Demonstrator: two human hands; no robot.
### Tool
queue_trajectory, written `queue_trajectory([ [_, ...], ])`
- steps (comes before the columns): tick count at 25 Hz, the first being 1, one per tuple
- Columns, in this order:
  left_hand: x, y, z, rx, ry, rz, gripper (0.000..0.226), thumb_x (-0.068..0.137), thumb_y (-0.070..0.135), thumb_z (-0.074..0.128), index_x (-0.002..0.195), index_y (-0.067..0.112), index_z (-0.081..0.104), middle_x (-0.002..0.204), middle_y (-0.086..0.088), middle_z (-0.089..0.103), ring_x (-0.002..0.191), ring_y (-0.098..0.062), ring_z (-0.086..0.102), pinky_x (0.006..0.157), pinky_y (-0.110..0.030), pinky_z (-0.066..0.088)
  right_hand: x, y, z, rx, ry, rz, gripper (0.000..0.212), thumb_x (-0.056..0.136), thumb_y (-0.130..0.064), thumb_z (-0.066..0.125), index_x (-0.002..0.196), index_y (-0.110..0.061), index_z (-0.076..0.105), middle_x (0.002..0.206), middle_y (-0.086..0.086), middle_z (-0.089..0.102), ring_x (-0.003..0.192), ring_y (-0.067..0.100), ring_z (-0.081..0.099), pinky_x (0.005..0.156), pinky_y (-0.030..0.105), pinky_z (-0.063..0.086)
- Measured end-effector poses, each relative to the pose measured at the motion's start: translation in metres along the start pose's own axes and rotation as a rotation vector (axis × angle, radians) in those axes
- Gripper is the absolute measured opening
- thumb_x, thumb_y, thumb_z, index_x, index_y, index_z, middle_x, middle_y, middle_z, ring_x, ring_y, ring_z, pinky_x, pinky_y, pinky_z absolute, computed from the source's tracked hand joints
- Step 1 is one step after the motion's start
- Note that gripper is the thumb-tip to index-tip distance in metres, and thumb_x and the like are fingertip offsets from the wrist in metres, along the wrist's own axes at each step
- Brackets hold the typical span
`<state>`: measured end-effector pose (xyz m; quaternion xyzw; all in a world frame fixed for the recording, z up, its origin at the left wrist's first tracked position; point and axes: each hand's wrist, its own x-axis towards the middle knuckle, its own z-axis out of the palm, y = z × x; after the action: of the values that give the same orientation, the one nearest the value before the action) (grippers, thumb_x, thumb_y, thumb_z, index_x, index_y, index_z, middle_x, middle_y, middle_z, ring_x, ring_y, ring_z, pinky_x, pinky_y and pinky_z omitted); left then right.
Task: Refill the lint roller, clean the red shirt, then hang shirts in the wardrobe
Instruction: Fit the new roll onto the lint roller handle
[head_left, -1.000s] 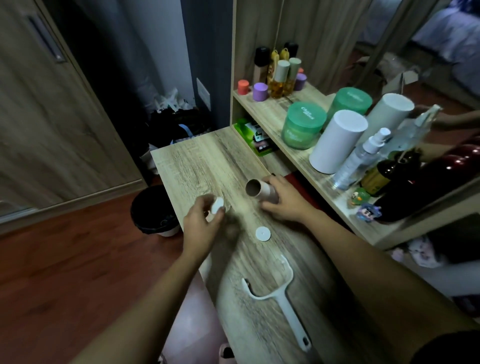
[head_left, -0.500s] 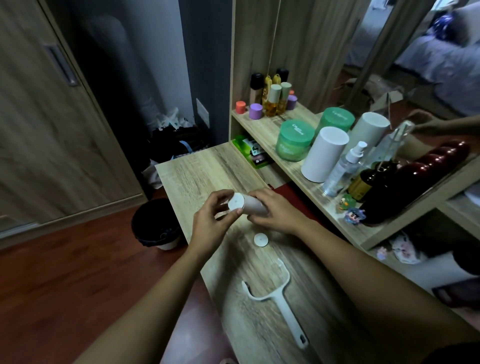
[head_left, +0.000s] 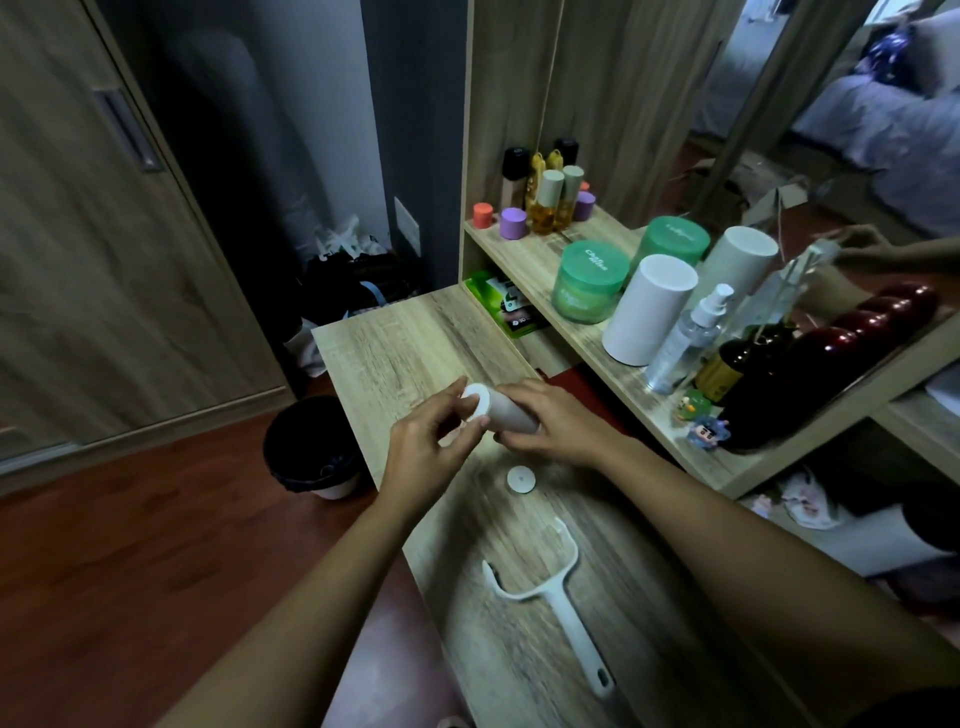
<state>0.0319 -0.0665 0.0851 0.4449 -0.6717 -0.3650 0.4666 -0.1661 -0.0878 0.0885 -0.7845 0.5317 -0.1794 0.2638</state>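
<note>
While both hands work above the tabletop (head_left: 395, 343), the roll core (head_left: 511, 415) lies near level, long axis running left to right.
The right hand (head_left: 550, 423) has its grip clamped on the core; the left hand (head_left: 426, 447) pinches the white end cap (head_left: 475, 401), which a second ago was off the open tube end. A second cap (head_left: 521, 478) and the roller handle (head_left: 550, 597) rest nearer the tabletop's near edge.

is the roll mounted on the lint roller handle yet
No. The handle lies bare on the table; both hands grip the roll.
</note>
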Motion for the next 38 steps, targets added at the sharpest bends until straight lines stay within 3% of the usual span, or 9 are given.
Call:
queue_trajectory([
  [4, -0.001, -0.003, -0.003, 0.211, 0.028, 0.182, 0.037, 0.081, 0.035, 0.067, 0.102, 0.006, 0.064, 0.096, 0.005, 0.064, 0.084, -0.006, 0.06, 0.075, -0.029, 0.053, 0.001, 0.0, 0.006, -0.017, -0.011, 0.013, 0.07, 0.076, -0.043, 0.068, 0.137, -0.026, 0.038, 0.132, 0.003, 0.048, 0.117, 0.017, 0.048, 0.098, 0.037, 0.044],
  [7, -0.001, -0.002, -0.006, 0.22, 0.106, 0.174, 0.025, 0.081, 0.025, 0.07, 0.097, 0.006, 0.065, 0.101, 0.009, 0.061, 0.084, -0.005, 0.058, 0.075, -0.027, 0.052, 0.001, 0.025, 0.02, -0.126, -0.085, 0.157, 0.093, 0.073, -0.043, 0.073, 0.145, -0.017, 0.021, 0.148, 0.011, 0.029, 0.135, 0.025, 0.031, 0.111, 0.04, 0.031],
  [12, -0.001, 0.001, -0.018, 0.253, 0.142, 0.207, 0.023, 0.08, 0.02, 0.073, 0.096, 0.006, 0.065, 0.103, 0.01, 0.061, 0.089, -0.002, 0.058, 0.076, -0.018, 0.05, -0.01, 0.061, 0.074, -0.337, -0.301, 0.313, 0.059, 0.081, -0.032, 0.065, 0.133, -0.015, 0.044, 0.14, 0.015, 0.038, 0.126, 0.033, 0.041, 0.104, 0.037, 0.039],
  [15, 0.0, -0.002, -0.023, 0.264, 0.147, 0.221, 0.023, 0.08, 0.022, 0.073, 0.095, 0.007, 0.065, 0.105, 0.01, 0.061, 0.09, -0.003, 0.059, 0.077, -0.016, 0.049, -0.01, 0.062, 0.088, -0.391, -0.307, 0.316, 0.046, 0.087, -0.027, 0.059, 0.13, -0.013, 0.049, 0.136, 0.016, 0.043, 0.122, 0.032, 0.045, 0.1, 0.033, 0.038],
  [18, 0.001, 0.0, -0.023, 0.182, 0.185, 0.117, 0.019, 0.079, 0.021, 0.074, 0.093, 0.012, 0.066, 0.101, 0.011, 0.064, 0.087, 0.001, 0.061, 0.077, -0.011, 0.048, -0.013, 0.051, 0.084, -0.212, -0.114, 0.356, 0.042, 0.085, -0.023, 0.063, 0.125, -0.012, 0.055, 0.128, 0.014, 0.05, 0.116, 0.03, 0.051, 0.091, 0.025, 0.039],
  [21, 0.005, 0.0, -0.03, -0.005, 0.32, -0.156, 0.013, 0.081, 0.021, 0.072, 0.088, 0.015, 0.064, 0.086, 0.008, 0.067, 0.079, 0.002, 0.063, 0.072, -0.012, 0.048, -0.02, 0.016, 0.068, 0.376, 0.393, 0.38, 0.04, 0.08, -0.009, 0.069, 0.12, -0.012, 0.06, 0.112, 0.007, 0.061, 0.101, 0.013, 0.062, 0.079, 0.009, 0.044],
  [23, 0.009, -0.004, -0.038, -0.226, 0.334, -0.297, 0.008, 0.084, 0.021, 0.068, 0.087, 0.014, 0.065, 0.082, -0.002, 0.067, 0.072, -0.01, 0.064, 0.071, -0.023, 0.052, -0.027, -0.018, 0.05, 0.724, 0.556, 0.35, 0.043, 0.08, 0.001, 0.067, 0.12, -0.011, 0.059, 0.105, -0.002, 0.064, 0.091, -0.005, 0.063, 0.075, 0.007, 0.047],
  [30, 0.012, 0.012, -0.043, -0.582, 0.172, -0.453, 0.012, 0.089, 0.016, 0.061, 0.077, 0.015, 0.062, 0.063, -0.002, 0.063, 0.061, -0.012, 0.059, 0.065, -0.024, 0.053, -0.047, -0.068, 0.022, 0.816, 0.553, 0.215, 0.048, 0.076, 0.001, 0.07, 0.107, -0.033, 0.06, 0.103, -0.013, 0.064, 0.086, -0.005, 0.064, 0.077, 0.01, 0.048],
  [38, 0.022, 0.032, -0.048, -0.663, 0.078, -0.456, 0.008, 0.091, 0.013, 0.057, 0.084, 0.009, 0.058, 0.081, -0.012, 0.064, 0.077, -0.022, 0.062, 0.073, -0.024, 0.057, -0.048, -0.083, 0.007, 0.764, 0.633, 0.195, 0.049, 0.075, -0.001, 0.071, 0.111, -0.031, 0.059, 0.108, -0.003, 0.065, 0.088, -0.004, 0.065, 0.08, 0.013, 0.049],
])
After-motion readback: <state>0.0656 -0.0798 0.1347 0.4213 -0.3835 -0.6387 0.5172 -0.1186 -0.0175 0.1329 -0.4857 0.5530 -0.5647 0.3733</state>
